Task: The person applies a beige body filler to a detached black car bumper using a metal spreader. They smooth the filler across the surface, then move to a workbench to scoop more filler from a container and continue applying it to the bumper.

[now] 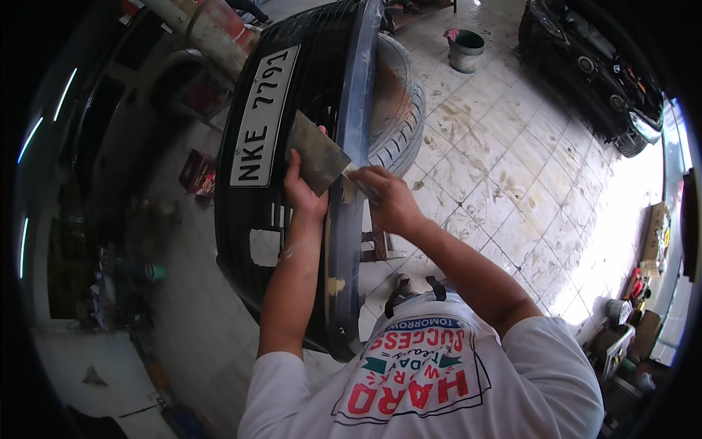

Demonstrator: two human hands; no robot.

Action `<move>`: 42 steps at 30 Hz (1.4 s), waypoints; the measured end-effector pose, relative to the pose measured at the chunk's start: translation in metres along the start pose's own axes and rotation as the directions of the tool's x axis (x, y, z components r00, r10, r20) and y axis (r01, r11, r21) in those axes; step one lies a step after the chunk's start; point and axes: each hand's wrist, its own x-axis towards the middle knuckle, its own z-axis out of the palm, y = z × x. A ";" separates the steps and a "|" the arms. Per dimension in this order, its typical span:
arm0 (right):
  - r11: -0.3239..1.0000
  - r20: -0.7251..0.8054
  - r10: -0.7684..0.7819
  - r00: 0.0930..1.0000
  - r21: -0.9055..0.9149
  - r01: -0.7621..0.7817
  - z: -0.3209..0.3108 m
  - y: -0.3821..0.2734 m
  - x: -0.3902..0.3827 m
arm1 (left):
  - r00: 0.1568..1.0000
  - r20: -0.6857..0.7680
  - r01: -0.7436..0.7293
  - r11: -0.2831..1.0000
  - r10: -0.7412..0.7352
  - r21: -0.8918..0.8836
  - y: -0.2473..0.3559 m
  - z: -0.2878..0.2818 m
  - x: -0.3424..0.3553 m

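My left hand [303, 194] grips a flat grey rectangular plate [319, 152]; my right hand [391, 201] pinches a pale handle [349, 173] at its four-o'clock corner, above the grey-edged black plastic bumper [340, 252] at my eleven o'clock. Probably filler-loading; next needs a thin, even stroke.

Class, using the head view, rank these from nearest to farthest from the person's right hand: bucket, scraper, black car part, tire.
1. Scraper: held in the right hand, reaching out to its left.
2. Tire: just beyond the hand, ahead of it.
3. Bucket: farther ahead, toward the right.
4. Black car part: farthest, at the upper right.
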 end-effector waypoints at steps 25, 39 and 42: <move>0.997 -0.025 -0.049 0.998 -0.068 0.048 0.004 -0.006 -0.002 | 1.000 0.001 -0.016 1.000 0.016 0.012 -0.001 0.005 0.006; 0.969 0.129 -0.219 0.967 -0.087 0.231 0.052 -0.013 -0.109 | 0.997 -0.072 -0.010 1.000 0.010 0.003 -0.003 -0.001 0.010; 0.995 0.177 -0.068 0.982 0.087 0.053 0.012 -0.009 -0.104 | 0.968 -0.252 -0.001 1.000 0.004 0.012 0.007 0.015 0.004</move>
